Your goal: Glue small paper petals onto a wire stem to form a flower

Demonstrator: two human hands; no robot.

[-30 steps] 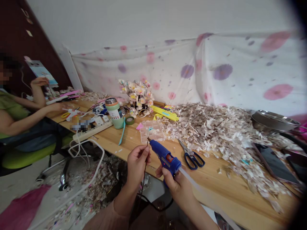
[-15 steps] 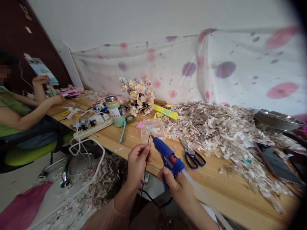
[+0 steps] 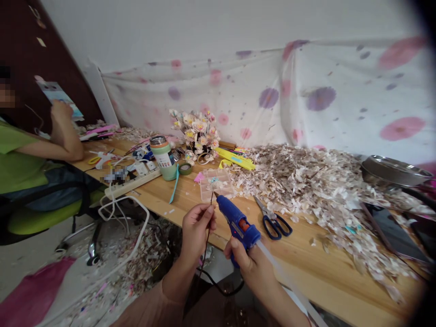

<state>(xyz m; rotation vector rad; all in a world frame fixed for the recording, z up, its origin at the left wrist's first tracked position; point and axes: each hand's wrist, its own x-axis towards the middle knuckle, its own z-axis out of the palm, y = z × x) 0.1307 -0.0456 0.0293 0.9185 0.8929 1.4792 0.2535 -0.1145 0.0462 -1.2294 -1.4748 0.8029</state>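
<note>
Between the thumb and fingers of my left hand (image 3: 200,223) is a thin dark stem (image 3: 206,238), its tip pointing up. My right hand (image 3: 250,261) is wrapped round the handle of a blue glue gun (image 3: 236,217), with a long pale glue stick (image 3: 275,263) coming out of its back. The gun's nozzle is at the upper end of the stem; whether they touch I cannot tell. Just beyond lies a clear compartment box (image 3: 206,194) with small pale pieces in it. Scissors (image 3: 272,221) with dark blue handles rest to the right of the gun.
A large heap of pale petals (image 3: 306,181) covers the right side, near a metal bowl (image 3: 395,170) and a phone (image 3: 395,231). Artificial flowers (image 3: 197,131), an uncapped green thermos (image 3: 165,159) and a power strip (image 3: 136,184) stand farther left. A co-worker (image 3: 30,154) sits at the left.
My hands, the stem and the glue gun stay almost still. The co-worker's arm has bent upward, with the elbow now at the table edge and the hand raised.
</note>
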